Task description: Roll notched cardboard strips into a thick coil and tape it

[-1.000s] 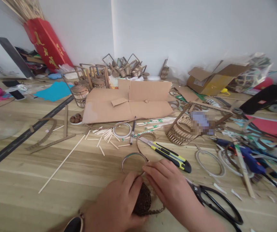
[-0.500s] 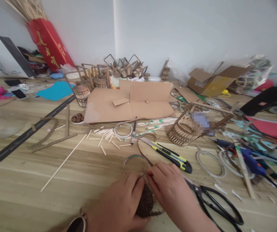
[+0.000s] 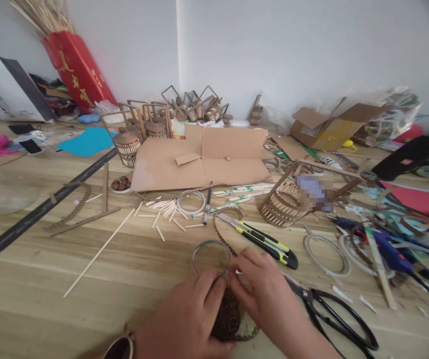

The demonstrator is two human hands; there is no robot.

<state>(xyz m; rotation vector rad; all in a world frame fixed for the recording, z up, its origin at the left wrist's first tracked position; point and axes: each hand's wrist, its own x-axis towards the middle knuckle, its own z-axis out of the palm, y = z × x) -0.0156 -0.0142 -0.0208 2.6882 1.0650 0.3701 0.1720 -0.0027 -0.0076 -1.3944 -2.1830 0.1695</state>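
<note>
My left hand [image 3: 184, 321] is curled round a dark brown woven roll [image 3: 228, 314] that rests on the wooden table [image 3: 42, 299]. My right hand [image 3: 265, 291] presses against the roll's other side, fingers pinched at its top. A thin braided strip trails from the roll's base. A thin ring [image 3: 210, 255] lies just beyond my fingertips. A watch [image 3: 119, 348] shows on my left wrist.
A yellow-black utility knife [image 3: 263, 239] lies past my right hand, black scissors [image 3: 334, 314] to its right. Short sticks [image 3: 164, 209], a pen [image 3: 207, 202], flat cardboard [image 3: 199, 159], small slatted baskets [image 3: 282, 202] and a blue glue gun [image 3: 379, 244] crowd the table.
Both hands stay on the roll; my right fingers have shifted slightly in toward its top. The view has drifted a little.
</note>
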